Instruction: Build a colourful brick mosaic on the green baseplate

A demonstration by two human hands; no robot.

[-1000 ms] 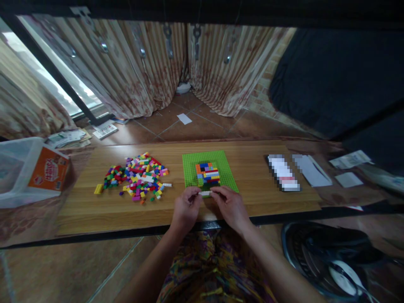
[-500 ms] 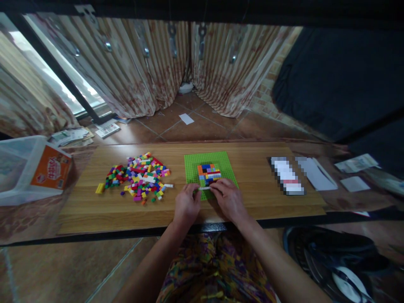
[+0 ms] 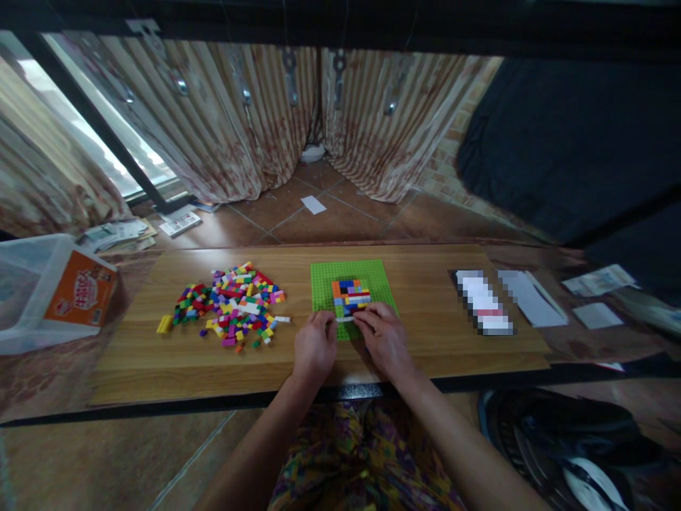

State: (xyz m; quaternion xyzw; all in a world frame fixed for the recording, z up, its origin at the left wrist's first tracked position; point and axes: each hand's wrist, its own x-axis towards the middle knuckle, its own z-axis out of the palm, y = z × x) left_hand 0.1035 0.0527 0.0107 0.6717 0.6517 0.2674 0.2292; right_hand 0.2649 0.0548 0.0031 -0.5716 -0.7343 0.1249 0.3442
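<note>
A green baseplate [image 3: 379, 273] lies on the wooden board, bearing a block of multicoloured bricks [image 3: 348, 289] at its middle. Just in front of that block is a thin white brick [image 3: 345, 319]. My left hand [image 3: 316, 345] pinches its left end, with thumb and fingers closed. At its right end, my right hand [image 3: 384, 337] is closed too, its fingertips on the brick. Whether the white brick is pressed onto the studs or held just above them cannot be made out. The fingers hide part of the plate's near edge.
Left of the plate lies a pile of loose bricks [image 3: 242, 301], with a yellow brick [image 3: 164, 324] at its side. A clear plastic box [image 3: 32, 284] with an orange label stands far left. To the right are a pixelated phone-like object [image 3: 484, 301] and white paper [image 3: 535, 299].
The camera view has shifted slightly, so the table sits a little lower. Both hands stay at the white brick, almost unmoved.
</note>
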